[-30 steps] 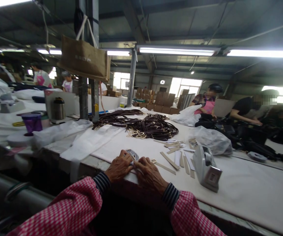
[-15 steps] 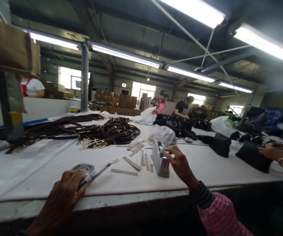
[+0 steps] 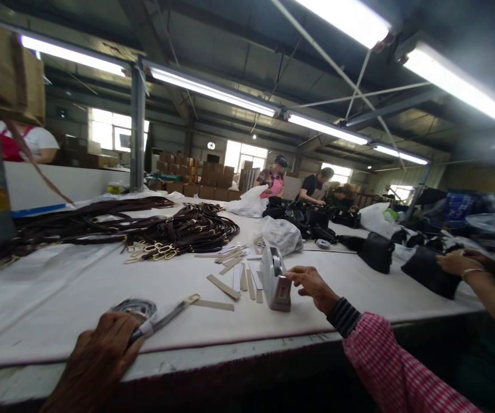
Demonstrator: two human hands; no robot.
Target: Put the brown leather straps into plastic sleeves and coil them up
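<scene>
The big white table [image 3: 376, 295] holds everything. On it lies a big, messy pile of dark straps [image 3: 187, 229]. The left hand [image 3: 101, 350] lies near the table's front edge, its fingers curled tight around a strap bundle [image 3: 139, 308]. The bundle looks light and bendy, so it could spring open; the best place to hold it is around the middle, where the loops come together. The tape holder [image 3: 277, 292] stands upright, right of the paper strips. It looks stiff and rather heavy, so it should sit still. The right hand [image 3: 314, 285] reaches to its front edge. The tips are too small to see well, so I cannot tell if they pinch any tape. The paper strips [image 3: 223, 287] look thin and light. Smallest is the bundle's metal ring [image 3: 193, 299], hard and likely slippery.
</scene>
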